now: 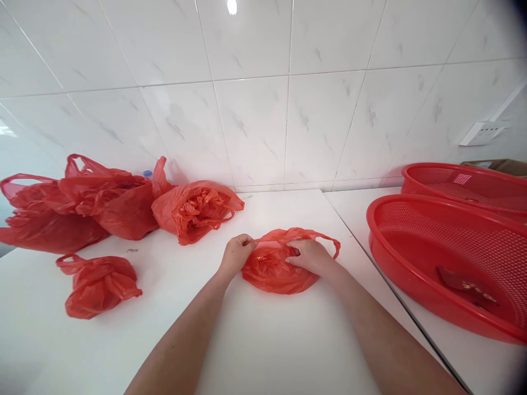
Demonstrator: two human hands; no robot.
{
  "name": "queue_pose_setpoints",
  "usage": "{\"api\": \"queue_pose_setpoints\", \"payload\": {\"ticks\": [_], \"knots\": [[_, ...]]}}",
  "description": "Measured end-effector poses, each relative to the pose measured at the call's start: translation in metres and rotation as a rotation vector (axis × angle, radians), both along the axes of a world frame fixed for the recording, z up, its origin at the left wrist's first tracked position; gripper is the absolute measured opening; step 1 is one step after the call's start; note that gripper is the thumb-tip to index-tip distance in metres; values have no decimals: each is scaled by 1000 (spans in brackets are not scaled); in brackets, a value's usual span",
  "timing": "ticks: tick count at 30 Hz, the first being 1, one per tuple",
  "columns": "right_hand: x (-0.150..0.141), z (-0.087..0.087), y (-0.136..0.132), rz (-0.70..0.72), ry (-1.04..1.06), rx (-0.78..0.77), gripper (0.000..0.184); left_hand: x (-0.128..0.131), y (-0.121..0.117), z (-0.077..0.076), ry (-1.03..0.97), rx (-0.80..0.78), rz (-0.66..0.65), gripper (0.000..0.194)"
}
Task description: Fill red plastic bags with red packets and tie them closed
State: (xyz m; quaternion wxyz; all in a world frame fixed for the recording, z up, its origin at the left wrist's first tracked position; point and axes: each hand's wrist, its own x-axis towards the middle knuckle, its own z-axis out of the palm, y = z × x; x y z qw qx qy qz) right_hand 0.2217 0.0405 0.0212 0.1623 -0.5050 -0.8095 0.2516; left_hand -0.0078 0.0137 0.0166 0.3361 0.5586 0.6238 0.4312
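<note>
Bag (pixel 280 281) at the middle of the bench (pixel 280 334), left of the seam (pixel 411 316), slumped low, one handle loop trailing to the right. Left hand (pixel 237 255) narrow, rim pinched between thumb and fingers; right hand (pixel 312 257) curled against the film, firmness of grip impossible to tell. Probably light, limp and slick, apt to stretch or tear; best taken by gathered film or by the loop, not by one thin edge. Contents mostly hidden, gold marks showing. Toward the left edge, a smaller bag (pixel 102 285), bunched. Across the seam, a red basket (pixel 387 241) with a dark-red packet (pixel 461 278) inside. Near the far left corner, three fuller bags (pixel 127 214), crowded together. At the far edge on the right, a second basket (pixel 411 178) and part of a box (pixel 508 166). Behind, a tiled wall (pixel 251 126) with a socket (pixel 483 133).
</note>
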Motion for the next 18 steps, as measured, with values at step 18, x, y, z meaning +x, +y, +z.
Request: {"api": "queue_pose_setpoints", "payload": {"ticks": [18], "knots": [[1, 9, -5, 18, 26, -57, 16, -6, -4, 6, 679, 591, 260, 25]]}}
